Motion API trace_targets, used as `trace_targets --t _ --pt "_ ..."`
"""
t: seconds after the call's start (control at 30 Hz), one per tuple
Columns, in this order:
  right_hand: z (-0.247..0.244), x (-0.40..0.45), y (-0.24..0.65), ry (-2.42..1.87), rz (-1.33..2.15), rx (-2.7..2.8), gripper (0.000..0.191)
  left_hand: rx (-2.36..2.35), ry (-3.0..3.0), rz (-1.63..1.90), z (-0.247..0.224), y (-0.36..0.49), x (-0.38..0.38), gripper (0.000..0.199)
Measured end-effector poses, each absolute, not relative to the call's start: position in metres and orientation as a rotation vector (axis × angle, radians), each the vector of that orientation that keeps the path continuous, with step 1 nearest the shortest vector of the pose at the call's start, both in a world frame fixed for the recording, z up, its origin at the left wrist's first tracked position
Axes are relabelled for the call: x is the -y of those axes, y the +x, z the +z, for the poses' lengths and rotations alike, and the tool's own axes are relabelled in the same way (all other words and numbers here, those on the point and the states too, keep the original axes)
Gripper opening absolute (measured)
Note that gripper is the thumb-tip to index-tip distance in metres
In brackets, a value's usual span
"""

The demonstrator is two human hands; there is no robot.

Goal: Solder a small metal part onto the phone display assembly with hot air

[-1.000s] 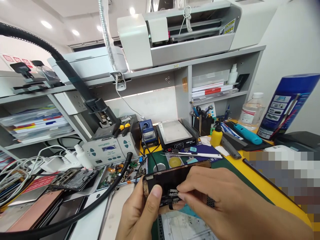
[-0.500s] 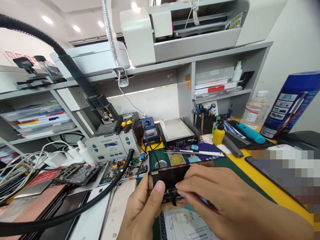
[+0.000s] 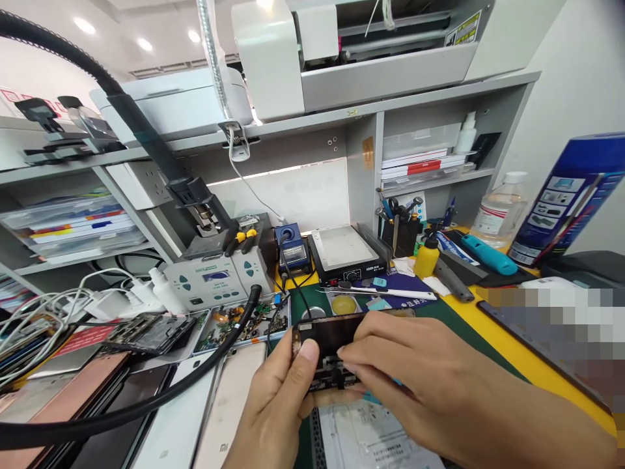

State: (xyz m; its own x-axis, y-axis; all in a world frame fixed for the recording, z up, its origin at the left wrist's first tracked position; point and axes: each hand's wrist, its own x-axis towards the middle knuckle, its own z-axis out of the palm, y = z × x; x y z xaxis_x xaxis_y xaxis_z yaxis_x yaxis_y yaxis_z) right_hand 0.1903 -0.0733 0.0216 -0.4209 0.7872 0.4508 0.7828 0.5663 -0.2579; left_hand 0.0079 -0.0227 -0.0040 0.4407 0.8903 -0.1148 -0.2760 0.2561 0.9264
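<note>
An opened phone (image 3: 336,332), its dark inside and small internal parts showing, is held above the green mat at the lower middle. My left hand (image 3: 278,391) grips its left end, thumb on the upper face and fingers behind. Over the right half of the phone, my right hand (image 3: 415,371) is closed, with thumb and fingertips pinched together at the phone's middle. What sits in that pinch is hidden. A clear plastic sheet or bag (image 3: 371,436) with printing lies below the phone, partly behind my right hand.
Several phones and phone covers (image 3: 180,410) lie at left, crossed by a black hose (image 3: 195,371). A tray of small circuit parts (image 3: 244,326) sits before the grey control unit (image 3: 219,280). Behind are a flat heating plate (image 3: 346,251), a yellow bottle (image 3: 426,258) and a tool holder (image 3: 398,234).
My right fingertips have moved slightly left along the phone, still pinched. A small dark strip at the phone's lower edge hangs down less. The camera view has shifted a little.
</note>
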Motion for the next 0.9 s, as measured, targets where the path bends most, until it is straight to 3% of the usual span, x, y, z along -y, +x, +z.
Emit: trace_targets --t 0.3,0.9 --pt "0.025 0.062 0.195 -1.328 0.208 2.248 0.023 -0.644 1.032 0.735 -0.004 0.004 0.01 0.026" --pt "0.028 0.048 0.2 -1.362 0.26 2.326 0.019 -0.622 1.011 0.695 -0.013 0.006 0.004 0.022"
